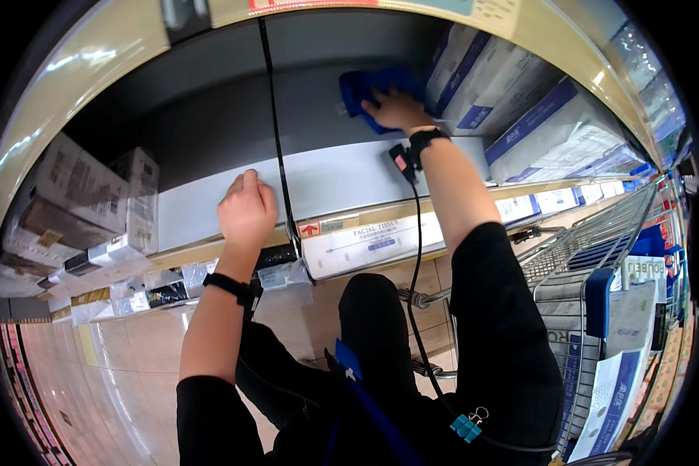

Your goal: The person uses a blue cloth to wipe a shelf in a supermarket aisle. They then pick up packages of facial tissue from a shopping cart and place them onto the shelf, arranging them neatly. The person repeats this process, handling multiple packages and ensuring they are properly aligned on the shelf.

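My right hand point(398, 110) reaches deep onto the grey shelf point(311, 105) and presses on a bunched blue cloth point(388, 81). Its thumb stands apart, and the other fingertips partly sink into the folds. Closer to me, my left hand point(247, 206) is closed in a fist over the white front strip point(210, 198) of the shelf, left of the dark divider seam point(276, 124). Nothing shows in that fist.
White-and-blue tissue packs point(547, 132) stand on the shelf's right side. Wrapped packages point(81, 186) fill its left end. Below lies a facial tissue box point(373, 242). A wire shopping cart point(590, 241) with packs stands at right. A black cable point(418, 272) hangs from my right wrist.
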`<state>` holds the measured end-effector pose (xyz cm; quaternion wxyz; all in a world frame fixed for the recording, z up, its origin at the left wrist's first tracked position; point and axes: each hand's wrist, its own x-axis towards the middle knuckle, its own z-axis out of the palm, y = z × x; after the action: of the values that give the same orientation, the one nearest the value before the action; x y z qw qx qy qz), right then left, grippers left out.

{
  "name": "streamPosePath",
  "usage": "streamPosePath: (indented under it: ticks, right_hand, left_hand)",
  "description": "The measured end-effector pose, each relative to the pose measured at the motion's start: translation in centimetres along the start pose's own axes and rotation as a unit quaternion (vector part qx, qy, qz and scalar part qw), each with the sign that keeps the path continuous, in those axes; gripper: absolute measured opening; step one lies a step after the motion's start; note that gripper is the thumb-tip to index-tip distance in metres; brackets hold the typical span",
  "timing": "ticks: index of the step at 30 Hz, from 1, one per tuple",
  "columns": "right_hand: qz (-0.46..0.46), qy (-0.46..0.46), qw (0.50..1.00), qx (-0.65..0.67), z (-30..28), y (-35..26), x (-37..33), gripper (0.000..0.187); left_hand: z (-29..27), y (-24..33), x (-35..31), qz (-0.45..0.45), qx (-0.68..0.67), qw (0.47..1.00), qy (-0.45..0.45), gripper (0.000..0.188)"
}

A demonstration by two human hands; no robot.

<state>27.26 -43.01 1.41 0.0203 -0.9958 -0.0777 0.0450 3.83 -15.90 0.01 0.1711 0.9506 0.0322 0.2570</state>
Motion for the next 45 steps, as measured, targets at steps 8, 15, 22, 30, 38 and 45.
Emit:
streamPosePath:
  ticks: [8, 15, 22, 30, 38, 45]
  right_hand:
    - [-0.171, 0.055, 0.981, 0.071, -0.5, -12.1, -12.8, 0.061]
    - [-0.043, 0.380, 0.896, 0.225, 2.9, -5.6, -16.4, 0.029]
    - [-0.002, 0.387, 0.894, 0.224, 3.6, -5.5, -15.3, 0.026]
    - [-0.025, 0.380, 0.896, 0.227, 4.0, -5.1, -15.5, 0.023]
    - [-0.114, 0.384, 0.896, 0.189, 2.7, -5.7, -16.4, 0.031]
    - [-0.228, 0.103, 0.966, 0.062, 2.3, -8.4, -17.4, 0.057]
  left_hand:
    - [-0.6, 0.7, 0.3, -0.012, 0.044, 0.997, -0.055, 0.027]
    - [-0.9, 5.2, 2.9, 0.162, 0.091, 0.982, -0.017, 0.048]
    - [4.8, 6.7, 11.1, 0.035, 0.138, 0.889, -0.435, 0.074]
    - [6.9, 0.1, 17.2, 0.023, 0.212, 0.878, -0.429, 0.071]
    - [0.8, 6.3, 12.9, 0.098, 0.112, 0.833, -0.532, 0.074]
    - [-1.2, 5.3, 8.2, 0.217, 0.010, 0.820, -0.529, 0.085]
